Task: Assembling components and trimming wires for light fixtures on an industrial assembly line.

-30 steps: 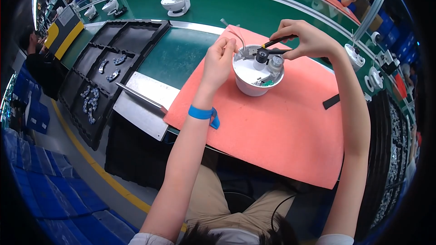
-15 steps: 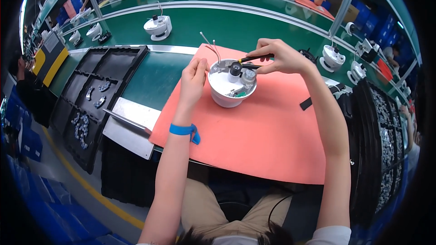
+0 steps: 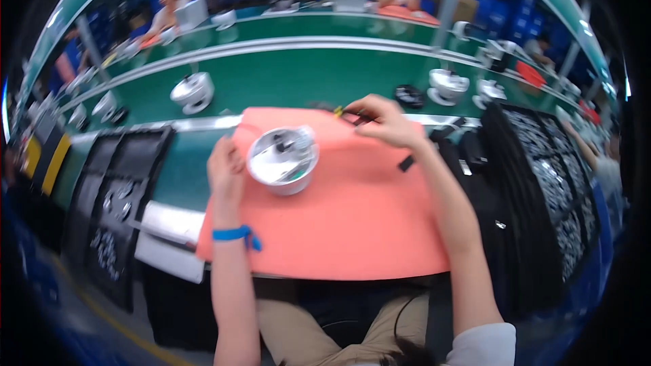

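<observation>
A round white camera housing (image 3: pixel 283 186) stands open side up on the orange mat, with a black lens module, clear part and bit of green board inside. My left hand (image 3: pixel 226 166) is just left of the housing, apart from its rim. Its fingers look curled, but motion blur hides whether they hold anything. A blue band circles that wrist. My right hand (image 3: pixel 385 122) is up beyond the mat's far edge, closed round the dark handles of pliers (image 3: pixel 354 118) with a yellow part. Blur smears the tip of the pliers.
The orange mat (image 3: pixel 339 237) covers the bench. Left are a black tray (image 3: pixel 132 163) with metal parts and a metal plate (image 3: pixel 169 257); right, stacked trays (image 3: pixel 542 183) of small parts. Other white housings (image 3: pixel 193 91) stand on the green line (image 3: pixel 305 71). People sit across it.
The view has swung, so the surroundings shift. My right hand has drawn the pliers away from the lens module, toward the mat's far edge. My left hand has come away from the housing's rim.
</observation>
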Action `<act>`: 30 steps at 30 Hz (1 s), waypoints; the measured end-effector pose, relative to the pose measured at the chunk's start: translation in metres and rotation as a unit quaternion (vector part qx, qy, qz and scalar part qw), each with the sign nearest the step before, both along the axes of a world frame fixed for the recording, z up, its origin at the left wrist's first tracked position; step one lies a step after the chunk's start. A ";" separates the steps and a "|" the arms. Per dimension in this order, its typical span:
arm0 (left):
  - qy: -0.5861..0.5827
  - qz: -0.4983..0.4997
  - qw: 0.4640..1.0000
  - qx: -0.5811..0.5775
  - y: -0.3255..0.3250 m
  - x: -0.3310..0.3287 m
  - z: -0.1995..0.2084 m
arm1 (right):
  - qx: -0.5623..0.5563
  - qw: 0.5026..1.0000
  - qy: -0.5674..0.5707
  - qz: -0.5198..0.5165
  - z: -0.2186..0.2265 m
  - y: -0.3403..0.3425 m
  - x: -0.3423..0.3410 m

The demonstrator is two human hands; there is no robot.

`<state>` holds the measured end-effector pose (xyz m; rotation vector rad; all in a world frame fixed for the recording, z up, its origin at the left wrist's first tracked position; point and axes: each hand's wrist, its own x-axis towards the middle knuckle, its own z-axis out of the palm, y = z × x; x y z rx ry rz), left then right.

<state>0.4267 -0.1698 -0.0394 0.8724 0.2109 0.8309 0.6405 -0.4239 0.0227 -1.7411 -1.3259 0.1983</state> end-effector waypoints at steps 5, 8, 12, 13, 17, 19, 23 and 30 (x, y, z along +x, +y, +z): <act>-0.059 -0.076 0.993 -0.065 0.020 -0.010 -0.010 | -0.189 0.953 -0.235 -0.031 -0.057 -0.009 0.001; -0.065 -0.087 0.988 -0.114 0.020 -0.008 -0.007 | -0.175 0.938 -0.292 -0.059 -0.042 -0.008 -0.020; -0.059 -0.075 0.989 -0.114 0.024 -0.013 -0.009 | 0.154 0.954 -0.258 0.023 -0.026 0.017 -0.066; -0.050 -0.067 0.990 -0.111 0.020 -0.008 -0.008 | 0.236 0.917 -0.321 0.023 -0.022 0.018 -0.085; -0.048 -0.039 0.991 -0.120 0.023 -0.009 -0.008 | 0.185 0.885 -0.418 0.089 -0.040 0.042 -0.121; -0.055 -0.087 0.982 -0.157 0.018 -0.001 -0.009 | 0.163 0.902 -0.389 0.090 -0.047 0.040 -0.119; -0.068 -0.076 0.972 -0.211 0.016 -0.006 -0.008 | 0.149 0.913 -0.378 0.044 -0.043 0.048 -0.121; -0.032 -0.091 0.973 -0.210 0.010 0.003 -0.015 | 0.181 0.920 -0.332 -0.102 -0.025 0.069 -0.052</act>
